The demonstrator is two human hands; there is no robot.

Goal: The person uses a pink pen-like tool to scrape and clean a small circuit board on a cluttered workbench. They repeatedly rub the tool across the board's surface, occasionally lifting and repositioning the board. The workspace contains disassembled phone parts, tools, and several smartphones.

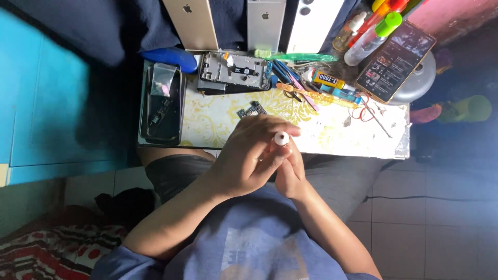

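The white-capped tool (281, 138) sits pinched between both hands above the near edge of the tabletop (332, 136), and the main risk, as I judge it, is a slip: only its round white end shows, the rest is buried in the fingers, so a loosened grip could drop it onto the lap or the tiled floor (415, 218) at about 4 o'clock from the hands. The left hand (249, 155) curls over from 8 o'clock, fingers closed around the tool's body, while the right hand (289, 173) presses up from 6 o'clock, its fingers folded against the left; neither hand is spread. The cap lies at the 1 o'clock corner of the left hand, just above the right hand's knuckles. A second hazard is a knock: a small circuit board (252, 110) lies on the tabletop at 12 o'clock, just beyond the fingertips, and any forward jerk of the hands could push it into the opened phone frame (236, 72) further up at 11 o'clock. The clutter at 1 to 2 o'clock, a glue tube (328, 79), tweezers and picks, a lit phone (395, 61) resting on a grey stand, sits well apart from the hands but crowds the far edge, so a sweeping arm could send pieces off. A black tray (162, 106) lies at 10 o'clock, clear of both hands. What the hidden tip of the tool touches I cannot tell.
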